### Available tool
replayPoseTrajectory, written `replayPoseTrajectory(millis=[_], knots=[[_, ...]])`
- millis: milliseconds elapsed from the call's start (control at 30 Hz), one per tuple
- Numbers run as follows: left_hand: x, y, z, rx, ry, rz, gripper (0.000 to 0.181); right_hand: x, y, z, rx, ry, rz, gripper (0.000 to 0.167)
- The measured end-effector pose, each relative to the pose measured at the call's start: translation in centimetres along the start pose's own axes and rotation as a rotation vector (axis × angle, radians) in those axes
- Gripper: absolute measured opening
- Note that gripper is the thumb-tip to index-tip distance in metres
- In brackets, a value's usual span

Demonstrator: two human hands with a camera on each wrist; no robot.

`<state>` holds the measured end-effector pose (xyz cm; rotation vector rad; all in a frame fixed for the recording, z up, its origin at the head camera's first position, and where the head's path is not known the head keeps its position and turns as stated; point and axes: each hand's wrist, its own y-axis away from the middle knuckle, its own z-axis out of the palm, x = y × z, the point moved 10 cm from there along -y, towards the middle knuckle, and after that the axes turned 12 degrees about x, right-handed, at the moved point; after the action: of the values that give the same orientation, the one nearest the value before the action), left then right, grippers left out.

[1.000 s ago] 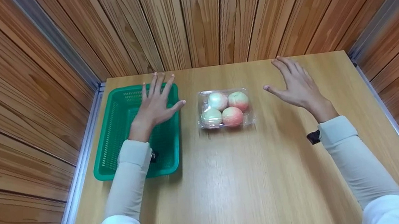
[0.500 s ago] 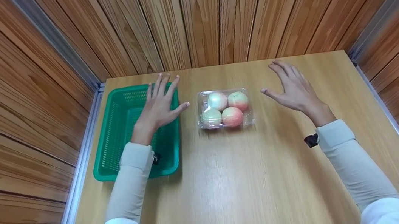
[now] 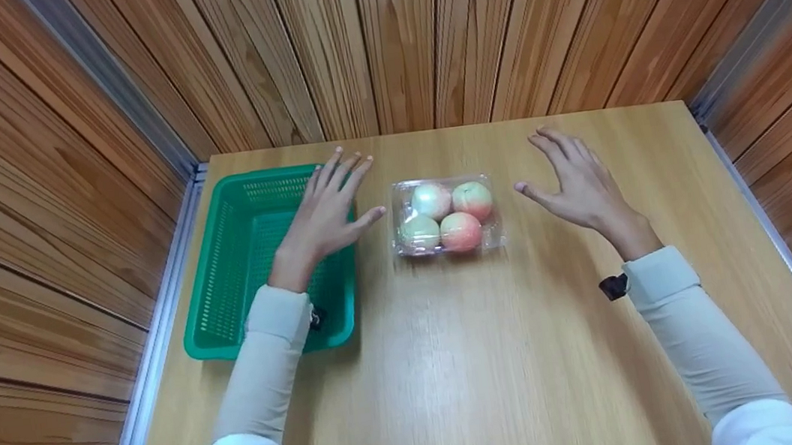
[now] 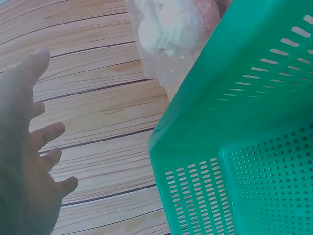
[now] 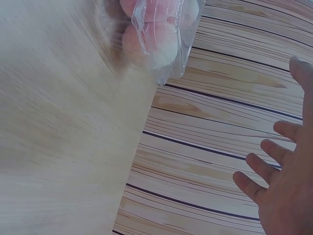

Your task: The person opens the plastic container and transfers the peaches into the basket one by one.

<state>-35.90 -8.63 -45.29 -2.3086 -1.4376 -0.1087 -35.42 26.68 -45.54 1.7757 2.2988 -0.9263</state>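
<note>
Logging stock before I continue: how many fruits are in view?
4, all inside the clear pack. In the head view: far-left fruit, far-right fruit, near-left fruit, near-right fruit. No others show, though the left hand hides part of the green basket there.

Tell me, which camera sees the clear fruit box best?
The head view: the whole box shows, all four fruits inside, nothing covering it. In the left wrist view, the basket hides part and the top edge cuts it. The right wrist view also cuts it off at the top.
</note>
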Motion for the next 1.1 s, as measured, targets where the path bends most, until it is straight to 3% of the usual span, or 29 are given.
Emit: replayPoseTrajectory(millis=[333, 1100], knots=[[1.5, -0.5, 0.0, 0.039, 0.011, 0.055, 0.078, -0.1, 0.2, 0.2, 0.024, -0.037, 0.015, 0.084], [3.8, -0.8, 1.4, 0.038, 0.037, 0.116, 0.072, 0.4, 1.6, 1.8, 0.006, -0.076, 0.072, 0.085]])
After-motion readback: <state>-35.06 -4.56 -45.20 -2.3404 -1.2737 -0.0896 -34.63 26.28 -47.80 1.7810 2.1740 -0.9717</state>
